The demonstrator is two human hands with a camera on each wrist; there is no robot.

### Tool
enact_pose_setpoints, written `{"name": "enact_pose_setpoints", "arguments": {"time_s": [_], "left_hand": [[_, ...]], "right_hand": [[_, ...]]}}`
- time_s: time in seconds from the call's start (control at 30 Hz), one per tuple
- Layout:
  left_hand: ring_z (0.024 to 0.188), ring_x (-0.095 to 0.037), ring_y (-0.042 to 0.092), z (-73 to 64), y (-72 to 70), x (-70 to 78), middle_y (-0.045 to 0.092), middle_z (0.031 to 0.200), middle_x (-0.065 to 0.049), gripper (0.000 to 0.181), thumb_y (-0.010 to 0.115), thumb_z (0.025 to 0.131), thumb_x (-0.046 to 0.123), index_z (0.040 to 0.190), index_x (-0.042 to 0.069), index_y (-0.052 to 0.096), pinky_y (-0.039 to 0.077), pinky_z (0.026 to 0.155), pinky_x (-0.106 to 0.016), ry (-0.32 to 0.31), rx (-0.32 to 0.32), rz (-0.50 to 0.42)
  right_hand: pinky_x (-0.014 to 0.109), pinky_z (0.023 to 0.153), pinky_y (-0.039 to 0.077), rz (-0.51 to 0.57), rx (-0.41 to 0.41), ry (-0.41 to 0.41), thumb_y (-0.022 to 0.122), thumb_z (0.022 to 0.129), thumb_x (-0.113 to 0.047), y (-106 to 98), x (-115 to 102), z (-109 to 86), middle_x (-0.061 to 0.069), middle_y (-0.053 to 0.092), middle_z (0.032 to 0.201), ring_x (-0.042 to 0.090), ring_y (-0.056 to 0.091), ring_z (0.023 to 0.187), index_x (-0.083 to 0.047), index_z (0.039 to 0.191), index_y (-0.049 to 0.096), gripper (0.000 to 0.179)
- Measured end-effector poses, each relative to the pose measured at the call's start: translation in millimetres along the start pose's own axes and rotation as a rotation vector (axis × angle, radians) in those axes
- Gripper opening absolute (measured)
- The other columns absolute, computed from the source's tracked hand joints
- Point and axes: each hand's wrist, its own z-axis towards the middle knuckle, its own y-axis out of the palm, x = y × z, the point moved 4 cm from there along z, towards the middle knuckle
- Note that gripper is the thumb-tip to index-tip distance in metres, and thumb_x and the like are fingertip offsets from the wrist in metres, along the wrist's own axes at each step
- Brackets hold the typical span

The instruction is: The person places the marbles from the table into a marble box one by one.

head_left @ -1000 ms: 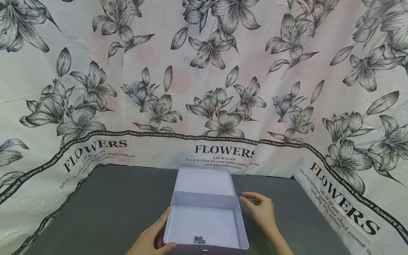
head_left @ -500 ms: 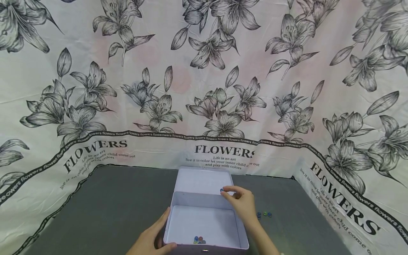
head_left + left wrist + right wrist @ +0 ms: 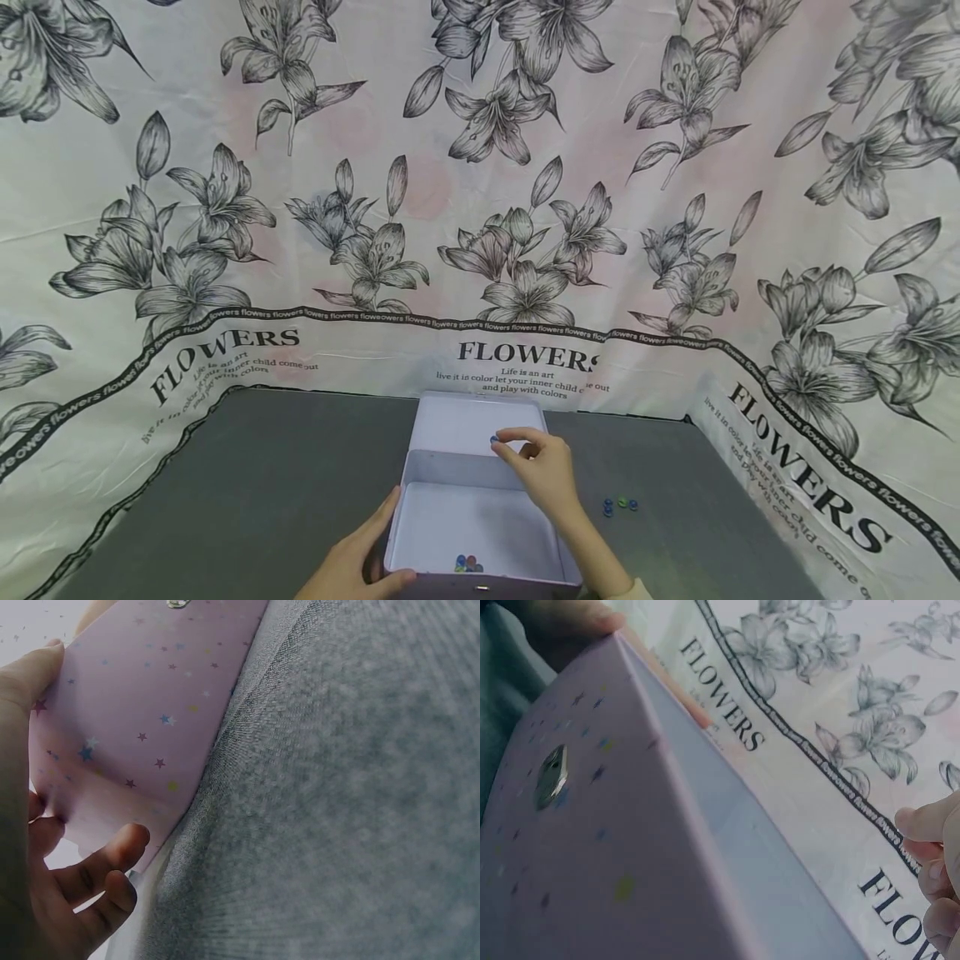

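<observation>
An open box (image 3: 427,525) with a lilac outside printed with small stars stands before me, its lid (image 3: 472,425) folded back. My left hand (image 3: 356,558) grips its front left corner, thumb over the front rim and fingers along the side. In the left wrist view, fingers (image 3: 112,859) of that hand bend by the starry wall (image 3: 150,712). Above the back of the box, my right hand (image 3: 547,475) pinches a small blue marble (image 3: 494,439) between thumb and forefinger. Several coloured marbles (image 3: 469,564) lie inside along the front wall.
Right of the box, several blue and green marbles (image 3: 622,503) lie on the dark grey tabletop (image 3: 300,467). A metal clasp (image 3: 552,777) sits on the box front. Behind and on both sides hangs a flower-printed cloth (image 3: 517,358).
My right hand has moved left, from beside the box to over it, carrying the blue marble. Marbles on the table to the right have come into view. The left hand stays put.
</observation>
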Motion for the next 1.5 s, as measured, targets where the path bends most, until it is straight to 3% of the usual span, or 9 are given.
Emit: {"name": "enact_pose_setpoints", "arguments": {"time_s": [0.2,0.3,0.37,0.47,0.6,0.87,1.17,1.37,1.5], "left_hand": [[0.109,-0.019,0.064,0.7,4.1,-5.6,0.034,0.169,-0.023,0.107,0.08,0.09,0.056,0.17,0.013,0.024,0.059,0.083,-0.038,-0.001,-0.009,0.009],[0.082,-0.004,0.059,2.1,7.6,-7.0,0.034,0.168,-0.026,0.106,0.079,0.092,0.054,0.17,0.012,0.022,0.055,0.07,-0.028,0.008,-0.032,-0.021],[0.068,-0.004,0.053,1.9,7.8,-6.6,0.037,0.166,-0.029,0.105,0.08,0.093,0.05,0.17,0.011,0.021,0.049,0.061,-0.025,0.018,-0.04,-0.059],[0.082,-0.004,0.058,0.4,4.5,-4.7,0.039,0.165,-0.027,0.105,0.081,0.092,0.049,0.17,0.012,0.022,0.05,0.066,-0.023,0.025,-0.018,-0.056],[0.096,-0.009,0.058,-0.8,1.5,-3.1,0.037,0.167,-0.023,0.106,0.08,0.091,0.052,0.171,0.013,0.022,0.052,0.073,-0.023,0.015,0.001,-0.02],[0.075,-0.002,0.054,-0.5,2.3,-6.9,0.043,0.161,-0.025,0.106,0.08,0.092,0.049,0.17,0.011,0.02,0.048,0.063,-0.023,0.033,-0.019,-0.061],[0.07,-0.002,0.053,0.0,1.8,-8.0,0.047,0.155,-0.021,0.105,0.08,0.093,0.049,0.171,0.011,0.02,0.048,0.062,-0.023,0.032,-0.031,-0.054],[0.068,-0.001,0.051,-0.4,1.0,-5.0,0.033,0.167,-0.029,0.105,0.08,0.093,0.047,0.17,0.009,0.02,0.047,0.061,-0.023,0.046,-0.026,-0.061],[0.066,-0.002,0.05,-0.9,1.5,-4.8,0.037,0.165,-0.028,0.105,0.08,0.094,0.046,0.17,0.008,0.019,0.048,0.06,-0.023,0.05,-0.03,-0.069]], "right_hand": [[0.02,0.046,0.031,-0.022,-0.015,-0.041,0.089,0.087,-0.016,6.3,-9.4,3.9,-0.004,0.076,0.079,0.004,0.045,0.049,-0.015,0.098,0.085,0.011],[0.02,0.045,0.03,-0.039,-0.017,-0.072,0.089,0.087,-0.016,8.5,-12.3,5.1,-0.004,0.072,0.07,0.003,0.042,0.048,-0.014,0.098,0.085,0.011],[0.021,0.045,0.029,-0.045,-0.027,-0.082,0.089,0.087,-0.017,11.5,-12.9,5.7,-0.005,0.065,0.062,0.002,0.04,0.047,-0.015,0.098,0.085,0.011],[0.021,0.045,0.028,-0.043,-0.05,-0.092,0.088,0.088,-0.018,18.5,-11.4,7.0,-0.004,0.061,0.059,0.001,0.039,0.046,-0.015,0.098,0.085,0.011],[0.021,0.045,0.029,-0.035,-0.086,-0.079,0.088,0.088,-0.015,27.4,-6.2,8.7,-0.001,0.07,0.07,0.0,0.04,0.047,-0.013,0.097,0.085,0.011],[0.017,0.044,0.029,-0.046,-0.218,-0.047,0.086,0.089,-0.011,39.2,6.1,3.9,0.004,0.08,0.089,-0.001,0.036,0.044,-0.01,0.096,0.084,0.007],[0.018,0.044,0.033,-0.184,-0.347,-0.033,0.087,0.086,-0.011,50.6,15.2,-3.9,0.001,0.08,0.089,0.002,0.04,0.046,-0.008,0.092,0.084,0.008],[0.02,0.055,0.042,-0.257,-0.438,-0.066,0.087,0.085,-0.01,58.3,18.9,-9.9,-0.001,0.08,0.089,0.001,0.049,0.058,-0.009,0.093,0.083,0.009],[0.023,0.062,0.047,-0.29,-0.471,-0.082,0.087,0.084,-0.009,60.7,17.1,-14.0,-0.001,0.08,0.09,0.005,0.057,0.067,-0.009,0.093,0.083,0.01]]}}
